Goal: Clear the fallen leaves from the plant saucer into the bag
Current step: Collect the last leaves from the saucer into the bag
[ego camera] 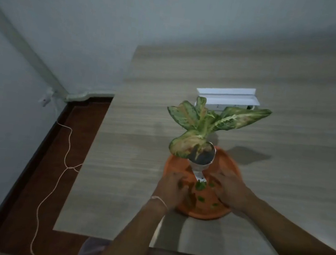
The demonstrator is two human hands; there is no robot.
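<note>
Leaves (pixel 200 186), small green bits, lie scattered across the near half of the orange saucer (pixel 229 162); I count several, some blurred. Saucer sits on the wood-grain table (pixel 142 124), toward its near-right part. White pot (pixel 200 166) stands in the saucer's far half, dark soil visible, with a variegated green-and-pink plant (pixel 203 121) spreading above it. A white tab sticks out from the pot's near side, touching the largest green clump.

Left hand (pixel 171 188) is over the saucer's near-left rim, fingers curled down among the leaves; motion blur hides whether they pinch anything, so I cannot tell its grip. A thin band circles that wrist. Right hand (pixel 230 190) lies over the saucer's right side, fingers spread apart and flat, clamped on nothing that I can see.

Beyond the plant, a white tray-like object (pixel 228 96) rests on the table. To the left, dark floor with a pale cord (pixel 62 156) trailing along it.
</note>
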